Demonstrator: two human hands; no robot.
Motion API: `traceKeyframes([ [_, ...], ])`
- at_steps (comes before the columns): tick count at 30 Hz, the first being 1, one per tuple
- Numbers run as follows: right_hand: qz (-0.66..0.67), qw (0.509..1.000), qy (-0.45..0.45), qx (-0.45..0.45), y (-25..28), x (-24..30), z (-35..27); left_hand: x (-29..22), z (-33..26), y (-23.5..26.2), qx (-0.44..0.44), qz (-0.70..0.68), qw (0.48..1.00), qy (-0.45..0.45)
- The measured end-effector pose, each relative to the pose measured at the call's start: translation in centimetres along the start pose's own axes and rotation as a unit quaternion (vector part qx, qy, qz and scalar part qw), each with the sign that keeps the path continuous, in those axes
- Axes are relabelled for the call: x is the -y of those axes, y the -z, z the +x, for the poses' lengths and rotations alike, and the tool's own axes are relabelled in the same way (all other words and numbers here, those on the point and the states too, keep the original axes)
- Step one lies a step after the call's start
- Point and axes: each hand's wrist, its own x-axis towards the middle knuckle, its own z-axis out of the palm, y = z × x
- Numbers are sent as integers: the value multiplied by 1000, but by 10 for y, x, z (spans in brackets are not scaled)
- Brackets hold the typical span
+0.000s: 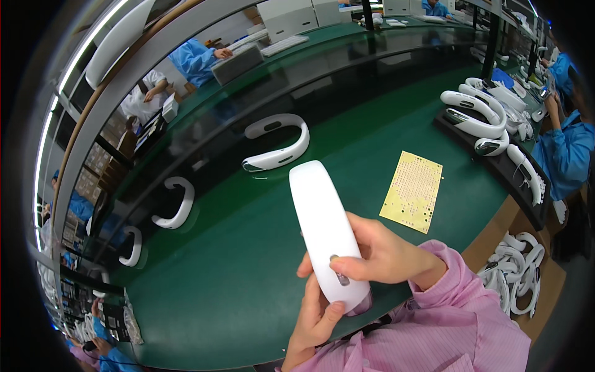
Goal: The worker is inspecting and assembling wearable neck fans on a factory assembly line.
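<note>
Both of my hands hold a white curved neck massager [323, 214] above the green work surface, its smooth outer side facing up. My right hand [387, 251] wraps round its right side. The right thumb rests on a small grey oval patch near the massager's lower end. From below, my left hand [316, 319] grips that same lower end, its thumb along the edge. The underside and most of the left fingers are hidden. To the right lies a yellow sheet [412, 191] with rows of small dots.
Another U-shaped massager [285, 149] lies ahead, with more massagers [180, 204] down the left. At right, a black tray [489, 149] holds several massagers; a cardboard box [548, 297] of white parts stands below. Co-workers in blue [567, 149] sit right and across.
</note>
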Motion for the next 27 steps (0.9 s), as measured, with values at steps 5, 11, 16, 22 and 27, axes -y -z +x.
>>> traceKeyframes([
  [5, -38, 998, -32, -30, 2, 17, 9, -5, 17, -7, -29, -42, 999, 11],
  [11, -96, 990, -40, -90, 5, 5, 23, -6, 29, -5, -40, -136, 989, 46],
  [16, -309, 945, 14, -101, -21, -10, 22, -8, 34, -4, -178, -161, 970, 46],
  [22, -333, 937, 96, -38, -33, -38, 18, 7, 21, 14, -212, -161, 964, 14],
  [27, -326, 943, 61, -37, -39, -42, 17, 12, 19, 9, -265, -194, 944, 27],
])
